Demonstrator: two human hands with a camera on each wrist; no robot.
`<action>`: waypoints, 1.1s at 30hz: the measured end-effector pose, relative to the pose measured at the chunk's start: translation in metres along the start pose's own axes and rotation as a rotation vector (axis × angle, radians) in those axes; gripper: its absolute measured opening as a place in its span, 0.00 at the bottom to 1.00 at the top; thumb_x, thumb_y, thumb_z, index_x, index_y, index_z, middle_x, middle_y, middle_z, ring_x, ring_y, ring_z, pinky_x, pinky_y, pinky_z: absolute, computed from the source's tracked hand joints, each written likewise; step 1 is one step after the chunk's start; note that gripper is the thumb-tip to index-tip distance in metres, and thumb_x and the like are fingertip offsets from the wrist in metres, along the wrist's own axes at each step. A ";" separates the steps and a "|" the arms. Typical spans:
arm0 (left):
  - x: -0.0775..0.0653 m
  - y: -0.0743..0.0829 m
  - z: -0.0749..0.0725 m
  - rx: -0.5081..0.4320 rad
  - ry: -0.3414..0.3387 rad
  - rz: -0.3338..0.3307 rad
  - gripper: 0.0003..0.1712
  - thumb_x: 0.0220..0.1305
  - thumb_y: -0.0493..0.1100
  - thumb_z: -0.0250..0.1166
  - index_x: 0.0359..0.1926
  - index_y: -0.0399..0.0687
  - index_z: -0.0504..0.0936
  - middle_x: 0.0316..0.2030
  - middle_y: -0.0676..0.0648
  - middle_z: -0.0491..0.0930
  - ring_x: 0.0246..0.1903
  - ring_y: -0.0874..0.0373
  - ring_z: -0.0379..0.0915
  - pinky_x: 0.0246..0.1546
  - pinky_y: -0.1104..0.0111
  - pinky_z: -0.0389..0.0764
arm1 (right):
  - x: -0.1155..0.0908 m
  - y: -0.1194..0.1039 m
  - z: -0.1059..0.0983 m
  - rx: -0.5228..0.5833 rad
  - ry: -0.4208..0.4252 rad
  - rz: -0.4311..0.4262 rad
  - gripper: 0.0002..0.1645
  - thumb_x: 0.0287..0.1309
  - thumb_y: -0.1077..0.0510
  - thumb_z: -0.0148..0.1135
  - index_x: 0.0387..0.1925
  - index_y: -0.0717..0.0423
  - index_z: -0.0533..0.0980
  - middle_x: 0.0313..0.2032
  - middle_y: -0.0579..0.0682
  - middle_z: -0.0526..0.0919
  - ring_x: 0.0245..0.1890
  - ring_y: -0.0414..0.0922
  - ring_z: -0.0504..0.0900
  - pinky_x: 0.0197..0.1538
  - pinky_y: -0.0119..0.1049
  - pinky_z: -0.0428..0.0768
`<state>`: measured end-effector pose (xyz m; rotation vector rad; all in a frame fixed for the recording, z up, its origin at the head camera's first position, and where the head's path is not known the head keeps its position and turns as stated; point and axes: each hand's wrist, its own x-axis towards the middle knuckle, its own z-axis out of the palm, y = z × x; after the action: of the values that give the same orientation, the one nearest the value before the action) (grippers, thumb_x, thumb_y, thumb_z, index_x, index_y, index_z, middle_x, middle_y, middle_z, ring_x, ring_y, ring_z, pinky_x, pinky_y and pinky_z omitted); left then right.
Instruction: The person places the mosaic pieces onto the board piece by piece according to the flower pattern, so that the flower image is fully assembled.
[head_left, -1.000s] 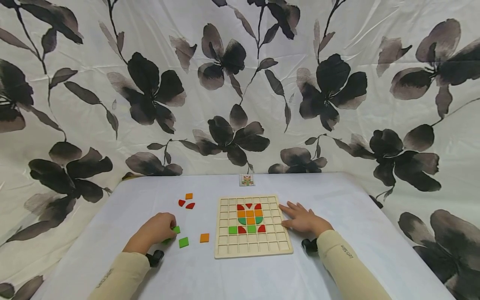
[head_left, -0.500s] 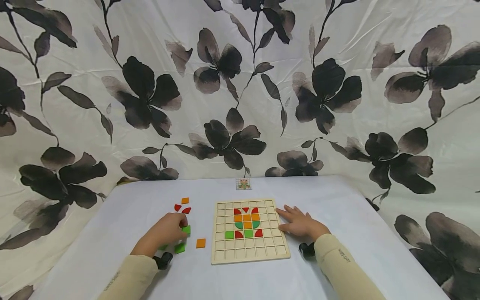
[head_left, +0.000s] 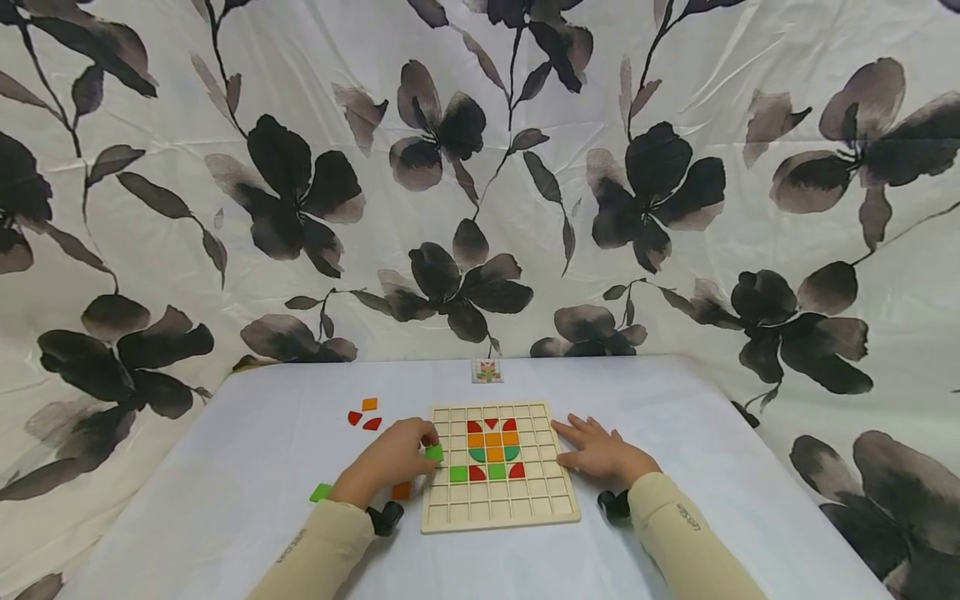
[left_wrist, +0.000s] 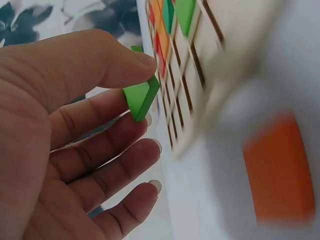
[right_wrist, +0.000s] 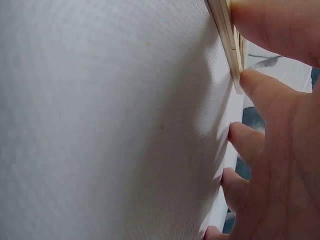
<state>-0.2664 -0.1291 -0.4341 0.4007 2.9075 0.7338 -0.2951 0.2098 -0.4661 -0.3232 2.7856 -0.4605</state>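
My left hand [head_left: 393, 457] pinches a green square tile [left_wrist: 141, 97] between thumb and forefinger, at the left edge of the wooden grid board [head_left: 501, 510]. The other left fingers are spread loosely below it in the left wrist view. On the board, red, orange and green pieces form a pattern in the middle, with a green square [head_left: 458, 473] at its lower left. My right hand [head_left: 607, 450] lies with fingers spread at the board's right edge, its thumb and forefinger touching the rim in the right wrist view.
Left of the board lie an orange square [head_left: 402, 491], partly behind the left hand, and a green tile [head_left: 320, 492]. Farther back are two red pieces [head_left: 372, 424] and another orange square [head_left: 370, 404]. A small patterned card [head_left: 487, 371] lies at the table's far edge.
My left hand has picked up a green square from the loose tiles and carried it right to the board's left edge. The right hand has stayed at the right edge.
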 end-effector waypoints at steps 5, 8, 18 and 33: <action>0.009 0.020 0.012 -0.018 -0.021 0.048 0.12 0.53 0.42 0.70 0.40 0.48 0.82 0.36 0.52 0.79 0.38 0.56 0.71 0.47 0.60 0.78 | -0.002 0.000 0.000 0.009 0.002 0.010 0.40 0.61 0.40 0.54 0.73 0.39 0.57 0.75 0.54 0.53 0.75 0.64 0.47 0.67 0.72 0.44; 0.013 0.030 0.020 -0.001 -0.026 0.093 0.14 0.55 0.43 0.69 0.43 0.45 0.83 0.36 0.52 0.79 0.38 0.57 0.71 0.47 0.60 0.78 | -0.003 0.000 0.001 0.012 0.004 0.016 0.40 0.62 0.40 0.54 0.73 0.39 0.57 0.75 0.54 0.53 0.74 0.64 0.47 0.67 0.72 0.44; 0.023 0.060 0.038 0.064 -0.005 0.238 0.14 0.56 0.43 0.67 0.44 0.46 0.84 0.38 0.53 0.80 0.38 0.61 0.73 0.48 0.64 0.78 | -0.005 -0.002 0.001 0.013 0.014 0.009 0.39 0.62 0.40 0.54 0.73 0.39 0.58 0.75 0.53 0.53 0.75 0.63 0.47 0.67 0.71 0.43; 0.036 0.093 0.063 0.082 -0.048 0.296 0.13 0.57 0.45 0.69 0.44 0.47 0.85 0.35 0.56 0.80 0.32 0.66 0.69 0.37 0.73 0.74 | -0.005 -0.001 -0.001 0.008 0.007 -0.016 0.39 0.63 0.41 0.53 0.73 0.40 0.57 0.75 0.54 0.53 0.74 0.65 0.47 0.67 0.72 0.44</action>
<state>-0.2690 -0.0118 -0.4464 0.8584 2.8718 0.6305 -0.2910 0.2102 -0.4634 -0.3435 2.7889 -0.4775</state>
